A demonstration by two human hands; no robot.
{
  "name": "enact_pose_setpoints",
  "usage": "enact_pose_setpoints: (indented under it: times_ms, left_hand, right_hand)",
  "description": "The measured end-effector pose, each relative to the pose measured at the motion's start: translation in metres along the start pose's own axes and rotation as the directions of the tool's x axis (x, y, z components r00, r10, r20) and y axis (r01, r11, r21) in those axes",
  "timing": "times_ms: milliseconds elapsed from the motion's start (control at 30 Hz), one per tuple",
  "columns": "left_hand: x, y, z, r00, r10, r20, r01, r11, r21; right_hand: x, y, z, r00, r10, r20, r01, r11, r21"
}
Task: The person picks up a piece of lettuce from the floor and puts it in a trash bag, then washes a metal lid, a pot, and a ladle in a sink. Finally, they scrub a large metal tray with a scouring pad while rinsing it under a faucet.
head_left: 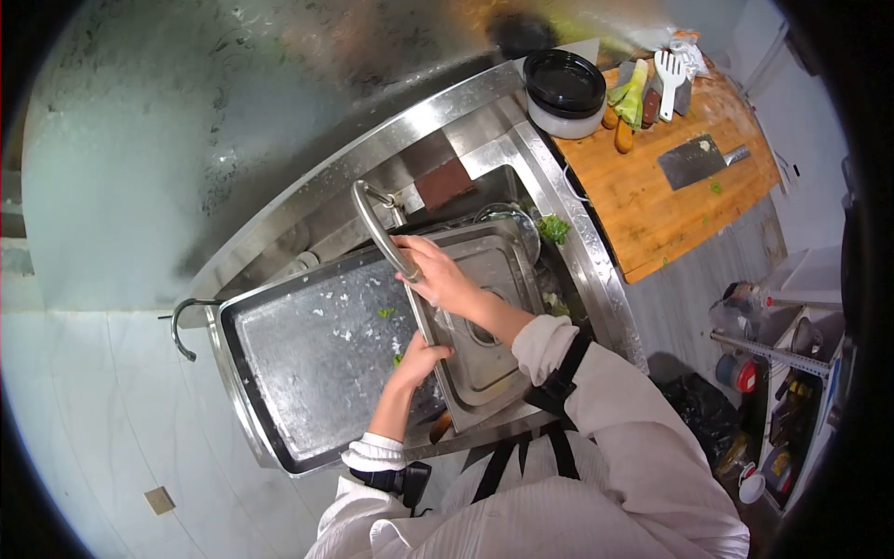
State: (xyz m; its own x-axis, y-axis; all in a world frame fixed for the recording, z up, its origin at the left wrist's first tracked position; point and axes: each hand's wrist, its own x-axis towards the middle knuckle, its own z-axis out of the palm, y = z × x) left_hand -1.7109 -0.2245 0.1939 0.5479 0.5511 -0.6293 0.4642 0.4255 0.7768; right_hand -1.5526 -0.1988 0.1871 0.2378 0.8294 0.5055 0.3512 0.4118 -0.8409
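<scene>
A rectangular stainless-steel pan lid (494, 377), with a recessed panel and raised rim, is held at a tilt over the right part of the sink. My left hand (417, 365) grips its left edge, thumb lying over the rim. Higher up the same edge, my right hand (440, 278) is closed on the lid, its fingers partly hidden behind the curved faucet (377, 224). The spout's end hangs right over that hand. Left of the lid lies a large dark-rimmed tray (307, 363) with white bits and green scraps on its bottom.
A glass-like bowl (526, 233) and leafy greens (553, 229) sit in the sink behind the lid. On the wooden board (643, 219) at right are a cleaver (691, 163), a white slotted turner (669, 84) and a black-lidded tub (564, 93). A black bag (698, 410) stands lower right.
</scene>
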Motion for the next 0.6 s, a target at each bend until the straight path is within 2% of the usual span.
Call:
enact_pose_setpoints:
  times_ms: [33, 100, 133, 200, 233, 267, 333, 433, 500, 533, 600]
  left_hand:
    - [-0.001, 0.009, 0.006, 1.0, -0.011, 0.008, 0.011, 1.0, 0.008]
    - [0.004, 0.008, 0.01, 0.999, -0.006, 0.035, 0.005, 1.0, 0.021]
    - [0.006, 0.008, 0.01, 0.998, -0.002, 0.055, 0.0, 0.999, 0.034]
    - [0.006, 0.003, 0.007, 0.999, -0.008, 0.05, 0.006, 0.999, 0.033]
    - [0.004, 0.002, 0.004, 0.999, -0.013, 0.046, 0.011, 0.999, 0.031]
    - [0.0, 0.002, 0.0, 0.999, -0.011, 0.049, 0.009, 0.999, 0.038]
    - [-0.014, -0.002, -0.009, 1.0, -0.011, 0.014, 0.013, 0.993, -0.119]
    - [-0.029, -0.01, -0.023, 1.0, -0.005, -0.021, 0.003, 0.994, -0.11]
    - [-0.038, -0.016, -0.032, 0.998, 0.015, -0.057, -0.023, 0.991, -0.128]
    - [-0.043, -0.013, -0.034, 0.998, 0.016, -0.059, -0.024, 0.992, -0.126]
    - [-0.055, -0.007, -0.034, 0.992, -0.035, -0.117, 0.016, 0.987, -0.162]
  right_hand:
    - [0.005, 0.004, -0.003, 1.0, 0.002, -0.004, -0.003, 1.0, -0.005]
    - [0.018, 0.015, -0.013, 0.995, -0.09, -0.03, 0.08, 0.964, -0.253]
    - [0.025, 0.022, -0.019, 0.995, -0.09, -0.033, 0.079, 0.964, -0.255]
    - [0.032, 0.033, -0.031, 0.979, 0.091, 0.183, -0.052, 0.977, -0.205]
    - [0.028, 0.044, -0.029, 0.995, 0.099, -0.019, -0.101, 0.981, -0.166]
    - [0.016, 0.065, -0.036, 0.994, 0.104, -0.021, -0.106, 0.975, -0.195]
    - [-0.005, 0.09, -0.055, 0.985, 0.156, -0.075, -0.171, 0.946, -0.276]
    - [-0.019, 0.092, -0.077, 0.971, 0.218, -0.093, -0.236, 0.926, -0.296]
    - [-0.024, 0.1, -0.086, 0.924, 0.371, -0.093, -0.381, 0.876, -0.296]
    - [-0.027, 0.104, -0.087, 0.925, 0.369, -0.094, -0.38, 0.877, -0.294]
    - [-0.039, 0.106, -0.078, 0.82, 0.518, -0.243, -0.553, 0.826, -0.105]
